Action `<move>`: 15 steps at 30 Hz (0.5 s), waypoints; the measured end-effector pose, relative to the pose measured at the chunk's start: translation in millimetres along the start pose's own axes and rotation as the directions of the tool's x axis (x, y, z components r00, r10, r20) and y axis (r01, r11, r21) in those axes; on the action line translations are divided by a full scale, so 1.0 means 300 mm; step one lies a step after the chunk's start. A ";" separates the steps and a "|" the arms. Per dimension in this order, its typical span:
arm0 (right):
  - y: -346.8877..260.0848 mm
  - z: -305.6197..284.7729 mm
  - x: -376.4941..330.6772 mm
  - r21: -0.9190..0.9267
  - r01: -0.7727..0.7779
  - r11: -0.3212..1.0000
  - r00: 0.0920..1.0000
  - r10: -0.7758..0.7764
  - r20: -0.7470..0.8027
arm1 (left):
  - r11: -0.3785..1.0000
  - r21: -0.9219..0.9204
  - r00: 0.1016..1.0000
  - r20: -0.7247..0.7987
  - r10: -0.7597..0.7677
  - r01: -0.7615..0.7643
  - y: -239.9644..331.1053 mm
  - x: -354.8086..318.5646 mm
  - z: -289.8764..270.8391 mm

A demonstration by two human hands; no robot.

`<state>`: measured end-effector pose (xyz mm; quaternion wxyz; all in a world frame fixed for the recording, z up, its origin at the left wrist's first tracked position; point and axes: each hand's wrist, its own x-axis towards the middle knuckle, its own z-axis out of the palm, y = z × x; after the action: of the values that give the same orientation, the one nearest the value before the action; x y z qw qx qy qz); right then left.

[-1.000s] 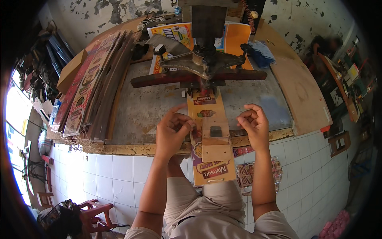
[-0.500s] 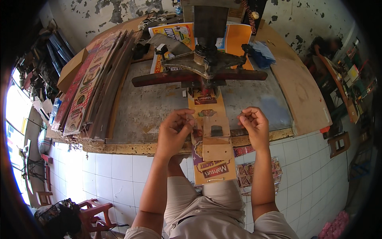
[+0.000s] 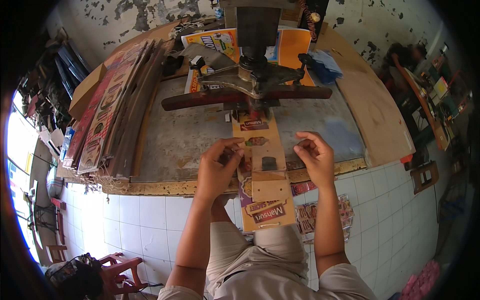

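Observation:
A long printed cardboard strip (image 3: 262, 165) lies on the worn metal table top (image 3: 175, 145). It runs from under the press head (image 3: 255, 82) over the table's front edge to my lap. A small dark cut-out shows in its plain brown middle part. My left hand (image 3: 217, 167) pinches the strip's left edge near the table's front. My right hand (image 3: 314, 155) hovers just right of the strip with its fingers curled in, holding nothing and apart from the card.
A red-brown lever bar (image 3: 210, 97) crosses the press. Stacks of printed card sheets (image 3: 107, 120) lean along the table's left side, and orange sheets (image 3: 295, 45) lie behind the press. A wooden board (image 3: 372, 115) lies right. More printed cards (image 3: 310, 217) lie on the tiled floor.
Almost nothing has moved. My left hand keeps its pinch on the strip's edge and my right hand stays beside it, shifted only slightly.

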<state>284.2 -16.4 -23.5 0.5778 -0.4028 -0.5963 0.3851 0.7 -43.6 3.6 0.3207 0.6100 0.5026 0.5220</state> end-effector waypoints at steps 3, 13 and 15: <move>0.009 -0.015 -0.003 -0.047 0.011 0.999 0.999 -0.009 0.046 | 0.997 0.069 1.000 0.013 0.015 -0.016 0.003 0.000 0.000; -0.020 -0.026 -0.001 0.001 0.037 0.999 0.977 -0.037 0.210 | 0.991 0.134 0.992 0.122 -0.036 0.019 -0.007 -0.006 -0.018; -0.020 -0.028 0.000 0.006 0.038 0.999 0.976 -0.038 0.216 | 0.994 0.097 0.991 0.120 -0.056 0.044 -0.006 -0.007 -0.015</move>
<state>292.2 -18.9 -17.7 0.5170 -0.3466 -0.6629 0.4161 -4.1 -45.6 2.6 0.3348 0.6427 0.5211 0.4509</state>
